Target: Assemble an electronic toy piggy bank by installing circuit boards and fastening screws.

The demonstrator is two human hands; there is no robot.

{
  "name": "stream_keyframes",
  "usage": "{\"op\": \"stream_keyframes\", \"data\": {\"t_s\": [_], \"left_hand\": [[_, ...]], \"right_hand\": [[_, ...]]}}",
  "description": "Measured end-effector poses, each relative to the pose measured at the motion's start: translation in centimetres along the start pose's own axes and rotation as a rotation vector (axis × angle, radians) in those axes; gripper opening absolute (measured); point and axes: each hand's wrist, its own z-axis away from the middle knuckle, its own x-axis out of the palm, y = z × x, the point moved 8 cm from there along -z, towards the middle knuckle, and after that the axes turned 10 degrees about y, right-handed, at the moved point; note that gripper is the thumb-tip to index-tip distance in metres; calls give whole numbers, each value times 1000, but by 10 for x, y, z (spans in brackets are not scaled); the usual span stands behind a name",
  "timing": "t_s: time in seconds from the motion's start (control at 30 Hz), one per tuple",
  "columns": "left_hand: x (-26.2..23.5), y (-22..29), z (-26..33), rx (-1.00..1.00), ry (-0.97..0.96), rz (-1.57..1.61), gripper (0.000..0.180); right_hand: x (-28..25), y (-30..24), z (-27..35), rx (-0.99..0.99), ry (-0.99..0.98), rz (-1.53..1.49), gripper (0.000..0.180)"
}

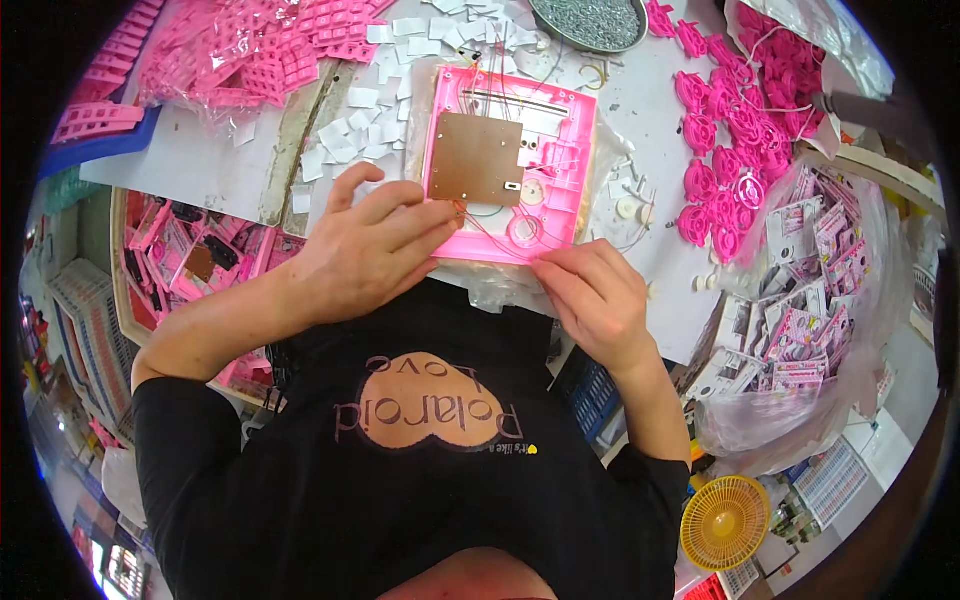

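A pink plastic casing [570, 215] lies open on the table in front of me. A brown circuit board [478, 160] covers much of its left half. Thin red wires [487, 235] run along its near side, from the board's near-left corner toward the near-right corner. My left hand [375, 240] lies over the casing's near-left edge, fingertips at the wires by the board and thumb hidden below. At the near-right edge, my right hand [598, 300] pinches a wire end against the rim; the tip is too small to see clearly.
Small white pieces [345, 140] lie scattered left of and behind the casing. A metal bowl of screws [590, 20] stands at the back. Pink plastic parts [720, 150] are heaped at right, beside a clear bag of printed cards [810, 290]. A box of pink parts [190, 250] stands at left.
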Motion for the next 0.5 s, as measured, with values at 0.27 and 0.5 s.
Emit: {"op": "stream_keyframes", "data": {"t_s": [0.27,0.5], "left_hand": [[2,6,3,23,-7,-62,42],[-1,24,-17,27,121,196,40]], "right_hand": [[-1,-10,-14,-52,-98,18,32],[-1,21,9,83,-9,-64,27]]}}
